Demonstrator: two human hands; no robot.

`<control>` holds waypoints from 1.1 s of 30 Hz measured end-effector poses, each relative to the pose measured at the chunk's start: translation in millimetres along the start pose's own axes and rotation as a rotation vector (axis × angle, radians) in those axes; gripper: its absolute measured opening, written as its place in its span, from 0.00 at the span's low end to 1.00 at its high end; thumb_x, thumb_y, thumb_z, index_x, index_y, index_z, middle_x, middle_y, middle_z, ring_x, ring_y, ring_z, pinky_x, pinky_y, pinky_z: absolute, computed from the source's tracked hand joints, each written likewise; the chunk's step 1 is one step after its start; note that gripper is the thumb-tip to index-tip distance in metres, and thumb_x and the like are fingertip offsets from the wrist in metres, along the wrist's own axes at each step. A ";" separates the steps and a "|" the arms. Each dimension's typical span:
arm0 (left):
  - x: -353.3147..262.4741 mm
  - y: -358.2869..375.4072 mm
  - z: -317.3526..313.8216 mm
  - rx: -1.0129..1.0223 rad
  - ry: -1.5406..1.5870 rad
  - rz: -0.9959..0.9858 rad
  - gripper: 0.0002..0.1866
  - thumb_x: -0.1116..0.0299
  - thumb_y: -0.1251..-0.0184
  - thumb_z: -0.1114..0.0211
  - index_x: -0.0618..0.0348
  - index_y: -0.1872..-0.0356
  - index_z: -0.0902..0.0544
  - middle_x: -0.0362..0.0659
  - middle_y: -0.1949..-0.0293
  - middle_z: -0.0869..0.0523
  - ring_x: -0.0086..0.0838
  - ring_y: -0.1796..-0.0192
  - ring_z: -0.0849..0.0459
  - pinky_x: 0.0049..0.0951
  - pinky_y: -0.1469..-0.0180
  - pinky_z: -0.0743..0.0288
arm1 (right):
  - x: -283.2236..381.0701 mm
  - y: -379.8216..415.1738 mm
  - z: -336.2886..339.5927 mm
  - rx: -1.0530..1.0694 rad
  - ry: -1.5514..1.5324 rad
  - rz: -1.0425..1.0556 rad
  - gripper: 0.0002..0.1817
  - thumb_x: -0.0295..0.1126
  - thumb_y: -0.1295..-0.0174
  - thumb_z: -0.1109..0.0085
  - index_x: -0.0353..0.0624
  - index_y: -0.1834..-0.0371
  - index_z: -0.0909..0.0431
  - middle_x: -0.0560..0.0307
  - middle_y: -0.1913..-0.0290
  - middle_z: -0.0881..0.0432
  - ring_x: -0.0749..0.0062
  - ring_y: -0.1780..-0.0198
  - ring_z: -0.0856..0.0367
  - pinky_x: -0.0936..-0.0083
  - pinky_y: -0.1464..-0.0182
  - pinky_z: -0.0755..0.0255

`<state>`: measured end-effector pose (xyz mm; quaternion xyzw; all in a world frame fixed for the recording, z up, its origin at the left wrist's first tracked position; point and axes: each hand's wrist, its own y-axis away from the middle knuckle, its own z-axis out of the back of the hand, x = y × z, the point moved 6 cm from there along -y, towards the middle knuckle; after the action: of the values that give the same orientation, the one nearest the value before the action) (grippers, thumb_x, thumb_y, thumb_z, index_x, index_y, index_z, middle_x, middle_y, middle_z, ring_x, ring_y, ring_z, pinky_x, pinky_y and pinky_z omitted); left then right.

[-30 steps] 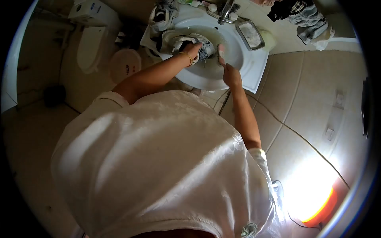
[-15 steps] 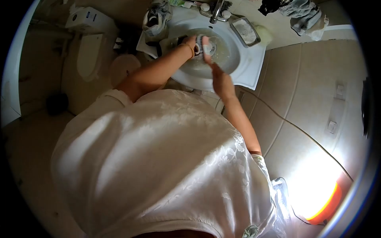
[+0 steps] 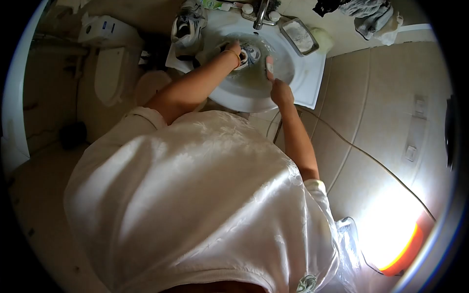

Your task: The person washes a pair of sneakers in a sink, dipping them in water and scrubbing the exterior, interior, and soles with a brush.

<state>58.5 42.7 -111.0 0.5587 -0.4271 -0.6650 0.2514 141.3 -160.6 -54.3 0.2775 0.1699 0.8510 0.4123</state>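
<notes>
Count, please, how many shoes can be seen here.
2: one shoe in the sink, at the left hand; a second shoe on the sink's left edge. Others could be hidden.

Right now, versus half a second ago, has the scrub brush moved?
Yes: the scrub brush shifted right, from left of the faucet tip to right of it.

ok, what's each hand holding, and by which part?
Right hand: a brush, by its handle. Left hand: a shoe in the sink; exact grip unclear.
</notes>
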 end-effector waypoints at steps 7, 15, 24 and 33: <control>-7.9 25.8 -3.1 0.007 -0.039 -0.029 0.30 0.43 0.36 0.56 0.60 0.47 0.28 0.48 0.49 0.23 0.35 0.53 0.21 0.31 0.48 0.31 | 51.5 30.6 2.6 -0.107 -0.180 0.168 0.14 0.31 0.37 0.63 0.48 0.49 0.32 0.37 0.59 0.22 0.43 0.55 0.25 0.53 0.54 0.32; -7.9 4.6 -12.1 0.163 0.035 0.039 0.26 0.47 0.39 0.52 0.61 0.54 0.25 0.50 0.48 0.23 0.34 0.48 0.23 0.35 0.49 0.31 | 40.6 21.6 4.7 -0.150 -0.236 0.184 0.19 0.30 0.39 0.60 0.54 0.43 0.34 0.42 0.56 0.22 0.47 0.52 0.25 0.56 0.52 0.32; -58.2 76.5 -13.1 0.638 -0.753 -0.167 0.24 0.71 0.44 0.47 0.61 0.43 0.34 0.49 0.38 0.33 0.38 0.38 0.33 0.40 0.38 0.40 | 23.1 40.3 56.0 -0.290 -0.317 0.222 0.20 0.31 0.41 0.55 0.43 0.44 0.35 0.37 0.57 0.23 0.43 0.55 0.24 0.56 0.56 0.31; -86.6 67.6 -25.0 0.401 -1.847 -1.534 0.29 0.77 0.54 0.37 0.50 0.46 0.28 0.45 0.41 0.32 0.37 0.40 0.32 0.34 0.43 0.34 | 21.3 80.5 43.1 -0.042 -0.460 0.072 0.18 0.28 0.46 0.52 0.39 0.51 0.35 0.33 0.62 0.23 0.41 0.60 0.24 0.57 0.59 0.32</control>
<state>94.4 71.4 -8.1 0.0114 -0.0994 -0.7107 -0.6963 108.0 -189.6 28.5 0.4614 0.0434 0.7827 0.4155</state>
